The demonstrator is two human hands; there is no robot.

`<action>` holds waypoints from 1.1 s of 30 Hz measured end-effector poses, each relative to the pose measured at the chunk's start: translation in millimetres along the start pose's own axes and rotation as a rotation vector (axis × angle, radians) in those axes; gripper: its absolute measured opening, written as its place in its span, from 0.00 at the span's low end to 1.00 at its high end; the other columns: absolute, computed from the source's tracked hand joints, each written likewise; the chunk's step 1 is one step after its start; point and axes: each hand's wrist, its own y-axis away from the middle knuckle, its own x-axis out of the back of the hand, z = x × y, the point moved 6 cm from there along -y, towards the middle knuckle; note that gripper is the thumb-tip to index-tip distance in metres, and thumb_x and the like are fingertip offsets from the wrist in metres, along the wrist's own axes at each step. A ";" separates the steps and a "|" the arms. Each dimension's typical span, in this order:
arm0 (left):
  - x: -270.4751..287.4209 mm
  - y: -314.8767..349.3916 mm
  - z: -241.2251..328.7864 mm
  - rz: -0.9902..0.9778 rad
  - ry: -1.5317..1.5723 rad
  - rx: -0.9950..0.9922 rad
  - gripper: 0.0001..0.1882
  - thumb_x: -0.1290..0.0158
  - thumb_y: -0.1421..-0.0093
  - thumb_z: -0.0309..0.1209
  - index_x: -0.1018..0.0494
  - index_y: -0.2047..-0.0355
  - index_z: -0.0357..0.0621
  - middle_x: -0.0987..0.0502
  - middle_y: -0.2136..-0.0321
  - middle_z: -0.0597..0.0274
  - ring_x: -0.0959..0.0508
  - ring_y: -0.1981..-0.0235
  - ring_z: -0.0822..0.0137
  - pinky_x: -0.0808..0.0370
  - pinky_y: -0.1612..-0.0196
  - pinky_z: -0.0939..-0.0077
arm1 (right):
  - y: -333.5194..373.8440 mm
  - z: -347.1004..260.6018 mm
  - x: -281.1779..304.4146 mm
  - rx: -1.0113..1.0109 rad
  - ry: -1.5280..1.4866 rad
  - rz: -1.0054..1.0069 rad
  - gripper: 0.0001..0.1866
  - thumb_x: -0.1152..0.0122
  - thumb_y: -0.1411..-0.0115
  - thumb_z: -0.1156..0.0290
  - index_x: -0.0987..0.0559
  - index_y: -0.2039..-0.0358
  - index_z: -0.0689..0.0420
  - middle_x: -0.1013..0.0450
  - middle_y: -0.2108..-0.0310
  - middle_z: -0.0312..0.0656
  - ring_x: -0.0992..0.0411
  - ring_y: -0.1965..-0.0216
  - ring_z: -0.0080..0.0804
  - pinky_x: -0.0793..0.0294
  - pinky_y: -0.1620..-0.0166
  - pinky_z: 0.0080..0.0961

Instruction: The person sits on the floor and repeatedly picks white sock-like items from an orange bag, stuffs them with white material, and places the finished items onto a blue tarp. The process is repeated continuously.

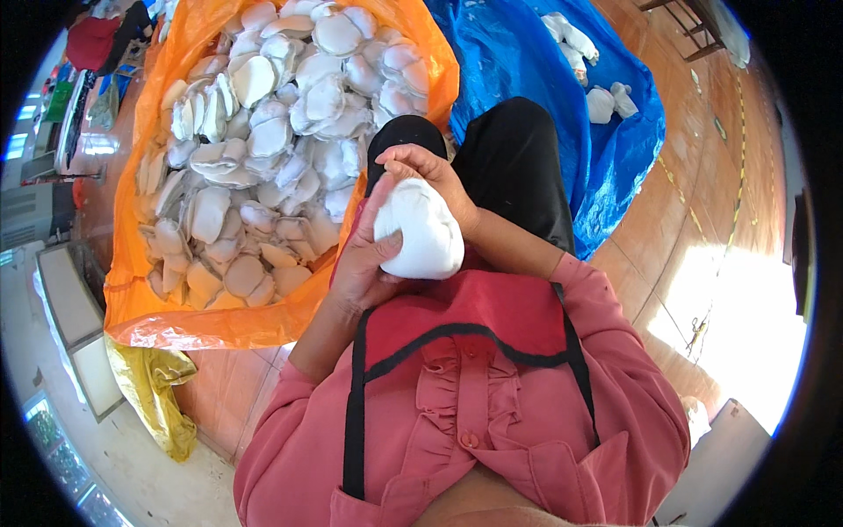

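A white padded cup (420,230) is held above an orange sheet (176,321), beside a blue tarp (544,61) and a pink ruffled blouse (492,395).

Head-worn fisheye, looking steeply down, close over lap.

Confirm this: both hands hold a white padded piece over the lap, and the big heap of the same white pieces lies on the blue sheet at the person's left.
Not quite. The head view shows the heap of white pieces lying on the orange sheet at the person's left; the blue sheet is to the right, with only a few pieces. The rest stands: left hand and right hand hold a white padded piece over the lap.
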 end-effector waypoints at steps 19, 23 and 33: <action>16.7 -18.6 15.9 0.284 -0.338 -0.368 0.39 0.41 0.47 0.15 0.42 0.36 0.44 0.30 0.48 0.58 0.27 0.49 0.65 0.27 0.45 0.70 | 18.5 1.4 -6.5 0.305 0.607 0.115 0.14 0.50 0.30 0.63 0.29 0.69 0.59 0.34 0.75 0.39 0.36 0.74 0.25 0.33 0.68 0.24; 30.6 -21.6 18.0 0.248 -0.276 -0.348 0.37 0.46 0.46 0.11 0.40 0.36 0.44 0.29 0.47 0.56 0.26 0.48 0.63 0.27 0.45 0.68 | 19.9 -4.4 -1.2 0.283 0.707 0.129 0.15 0.51 0.30 0.63 0.28 0.70 0.60 0.33 0.78 0.41 0.35 0.75 0.27 0.32 0.70 0.27; 34.4 -24.0 13.1 0.193 -0.121 -0.272 0.37 0.47 0.45 0.10 0.40 0.35 0.46 0.30 0.45 0.57 0.27 0.46 0.61 0.27 0.43 0.65 | 15.9 9.9 19.6 0.185 0.683 0.225 0.16 0.51 0.30 0.62 0.27 0.69 0.62 0.31 0.78 0.43 0.34 0.75 0.26 0.31 0.69 0.27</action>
